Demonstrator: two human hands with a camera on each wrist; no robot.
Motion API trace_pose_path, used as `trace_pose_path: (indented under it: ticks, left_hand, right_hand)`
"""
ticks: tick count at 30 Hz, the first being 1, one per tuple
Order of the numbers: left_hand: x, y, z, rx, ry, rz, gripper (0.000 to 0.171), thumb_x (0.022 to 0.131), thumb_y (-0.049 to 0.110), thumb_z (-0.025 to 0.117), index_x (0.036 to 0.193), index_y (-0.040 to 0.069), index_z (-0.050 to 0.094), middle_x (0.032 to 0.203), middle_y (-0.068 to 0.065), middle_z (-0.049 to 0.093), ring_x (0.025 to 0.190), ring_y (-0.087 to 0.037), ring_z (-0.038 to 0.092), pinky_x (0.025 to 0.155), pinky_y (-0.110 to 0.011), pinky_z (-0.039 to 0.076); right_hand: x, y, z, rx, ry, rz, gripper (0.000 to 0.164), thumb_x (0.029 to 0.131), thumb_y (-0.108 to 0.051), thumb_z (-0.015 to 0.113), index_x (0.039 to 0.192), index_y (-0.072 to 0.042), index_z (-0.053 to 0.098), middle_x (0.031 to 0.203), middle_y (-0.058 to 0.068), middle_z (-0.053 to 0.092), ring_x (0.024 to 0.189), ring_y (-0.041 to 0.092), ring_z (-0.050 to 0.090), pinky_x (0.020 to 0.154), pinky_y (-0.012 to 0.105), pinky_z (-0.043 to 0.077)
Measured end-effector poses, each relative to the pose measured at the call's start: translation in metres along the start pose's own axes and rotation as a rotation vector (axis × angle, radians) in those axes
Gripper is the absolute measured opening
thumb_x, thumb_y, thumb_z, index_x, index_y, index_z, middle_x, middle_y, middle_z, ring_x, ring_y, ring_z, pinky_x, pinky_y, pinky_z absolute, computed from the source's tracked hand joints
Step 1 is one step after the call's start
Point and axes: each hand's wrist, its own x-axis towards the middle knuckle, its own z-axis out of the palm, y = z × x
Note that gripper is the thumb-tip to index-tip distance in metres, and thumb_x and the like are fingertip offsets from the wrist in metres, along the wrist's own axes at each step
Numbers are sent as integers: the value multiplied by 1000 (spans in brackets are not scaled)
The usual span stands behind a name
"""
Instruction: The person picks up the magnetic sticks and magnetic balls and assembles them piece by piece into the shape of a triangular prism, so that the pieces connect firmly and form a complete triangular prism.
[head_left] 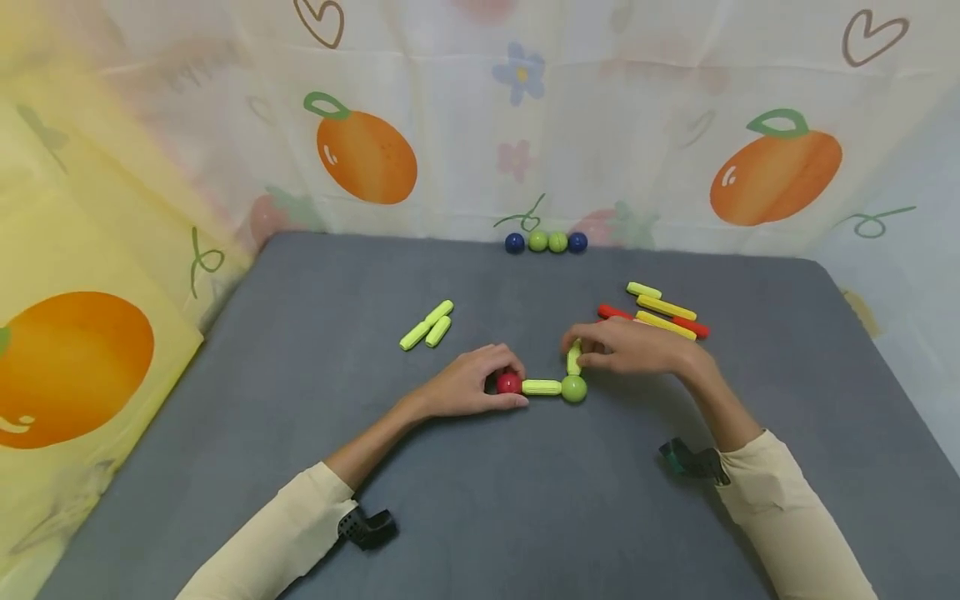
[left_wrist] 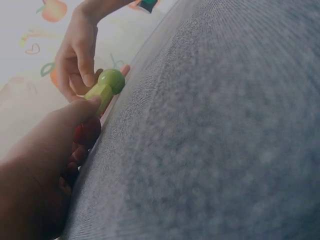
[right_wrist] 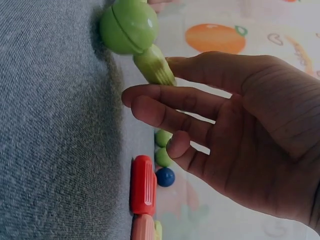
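My left hand point(head_left: 480, 382) holds a red ball point(head_left: 508, 383) near the middle of the table, thumb on the near side and fingers on the far side. From that ball a short yellow-green rod point(head_left: 542, 387) runs right to a green ball point(head_left: 573, 389). A second yellow-green rod point(right_wrist: 154, 66) meets the green ball and points away toward the back. My right hand point(head_left: 626, 343) pinches this second rod between thumb and fingers, near its far end. In the left wrist view, the left thumb lies along the first rod, partly hiding the red ball.
Several yellow-green rods point(head_left: 426, 325) lie loose at the left. Behind the right hand, red rods point(head_left: 690, 327) and yellow rods point(head_left: 666, 307) lie in a cluster. Two blue balls and two green balls point(head_left: 537, 241) line the back edge of the grey table point(head_left: 450, 500), against a printed curtain.
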Motion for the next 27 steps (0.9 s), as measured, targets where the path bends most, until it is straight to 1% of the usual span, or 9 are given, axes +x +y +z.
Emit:
trace_pose_path:
  ticks: [4,10,15,17,19,22,24,25,27]
  left_hand:
    - [-2,1,3,6,8,11,27,93,39,78,112,23,67,108,7,64,96,-7,54,77,-23,48]
    - [-6,2,6,3,2,14,28,94,39,77,114,22,68,109,5,65,96,-8,55,77,-22,48]
    - [-6,2,8,10,13,21,28,94,38,77,115,22,70,109,4,65,95,-8,55,74,-20,48]
    - [-6,2,9,12,10,25,28,94,39,77,115,22,70,109,5,64,95,-8,55,74,-20,48]
    - [-5,3,9,12,9,33,28,94,39,76,115,22,70,109,5,64,95,-8,55,75,-20,48]
    - [-4,2,9,16,19,46,27,95,40,76,115,23,70,108,6,64,96,-7,55,76,-20,47]
    - [-4,2,6,21,36,44,26,94,38,77,114,24,70,108,7,64,96,-6,55,76,-21,47]
    - [-4,2,7,20,42,44,26,93,38,78,113,24,70,107,7,64,96,-7,55,76,-21,46]
    - [-3,3,9,17,51,46,25,93,37,78,113,24,70,107,7,64,96,-7,55,76,-21,46]
  right_hand:
    - [-1,-1,4,11,-8,19,21,105,-14,61,125,-11,67,103,-1,69,87,12,58,81,28,50]
    - [0,-2,10,18,-59,40,22,105,-15,61,126,-11,66,98,1,68,86,10,58,81,26,50]
    - [-2,0,4,20,-93,26,25,105,-17,61,130,-13,65,98,2,71,85,11,62,79,27,51]
    - [-3,2,-3,3,-94,32,28,106,-17,60,133,-13,64,102,4,72,87,11,64,80,28,52]
    - [0,4,-15,-36,-79,44,30,106,-15,58,136,-12,62,106,6,73,89,13,66,82,31,53]
    - [14,9,-41,-112,-26,87,33,106,-11,57,139,-5,61,116,14,71,96,22,68,88,40,55]
    - [32,16,-60,-166,22,109,36,106,-9,57,140,1,58,124,21,67,107,32,67,94,47,54]
    - [39,21,-68,-181,42,128,39,106,-8,57,142,4,55,130,25,64,114,38,65,99,51,53]
    - [54,33,-79,-224,81,158,44,105,-7,58,146,7,50,143,30,56,132,46,56,109,56,48]
